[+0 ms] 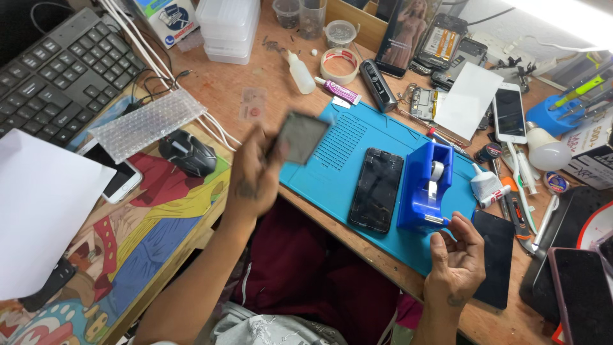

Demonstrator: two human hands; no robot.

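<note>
Left hand (252, 176) raised, blurred, pinching a grey square pad (300, 136) by its edge above my blue mat (345, 169) | right hand (454, 255) empty, fingers loosely curled, just below my blue tape dispenser (426, 186) | black phone (377, 190) between both hands, flat on mat

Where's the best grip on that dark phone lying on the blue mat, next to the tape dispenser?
Probably the black phone by its long side edges near the middle, coming from above. It lies flat, screen up, and the blue tape dispenser crowds one edge.
</note>
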